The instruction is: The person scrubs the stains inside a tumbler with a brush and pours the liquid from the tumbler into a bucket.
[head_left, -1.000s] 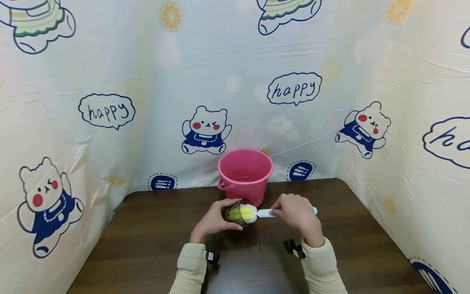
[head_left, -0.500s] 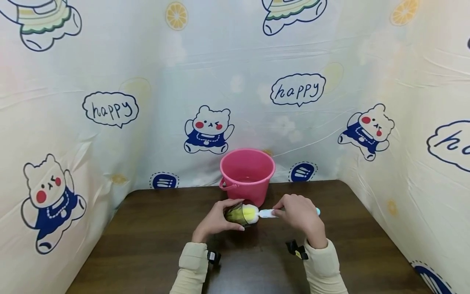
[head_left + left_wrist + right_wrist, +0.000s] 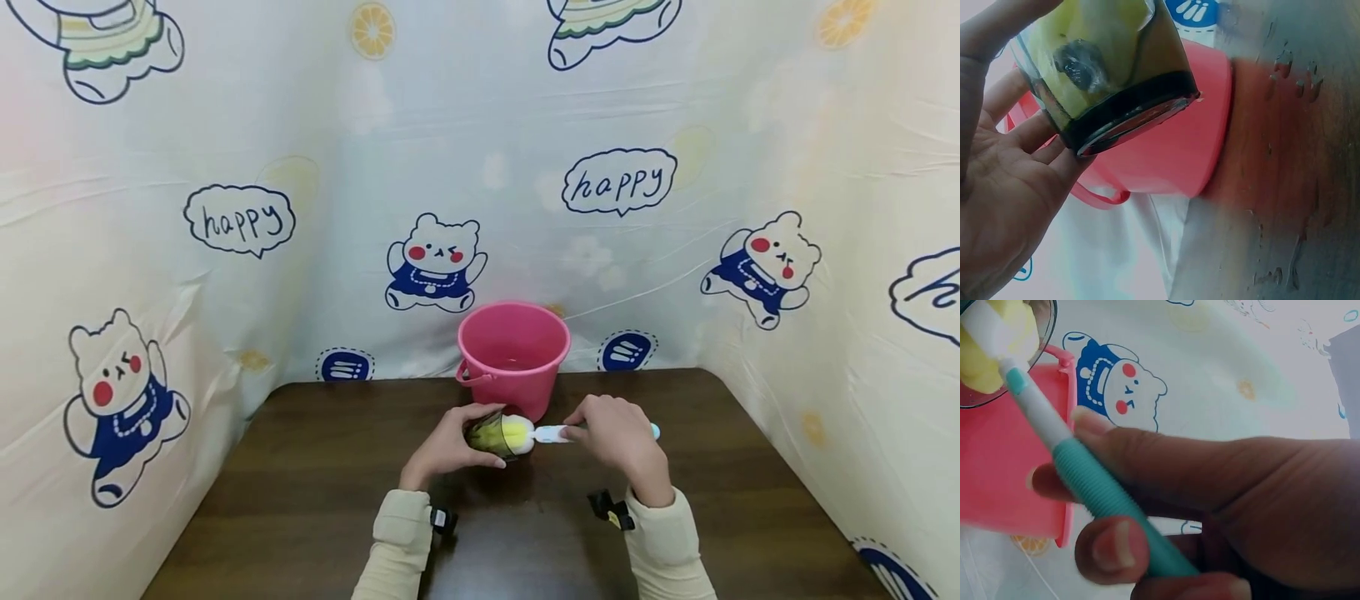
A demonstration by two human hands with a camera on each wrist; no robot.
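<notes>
My left hand [image 3: 450, 444] grips a dark see-through glass [image 3: 1129, 69] tipped on its side, its mouth turned to the right. A sponge brush [image 3: 1104, 487] with a yellow and white head sits inside that glass, the head partly out at the rim. Its white and teal handle is held by my right hand [image 3: 617, 433], thumb and fingers curled round the ribbed grip. Both hands work above the table, just in front of a pink bucket [image 3: 517, 375].
The bucket stands at the back of the dark wooden table [image 3: 315, 500], its handle hanging at the left. Water drops [image 3: 1297, 84] lie on the tabletop. A patterned curtain [image 3: 480, 108] encloses the back and sides.
The whole head view has shifted slightly, so everything appears a little further right. Hands, glass and brush keep nearly the same arrangement.
</notes>
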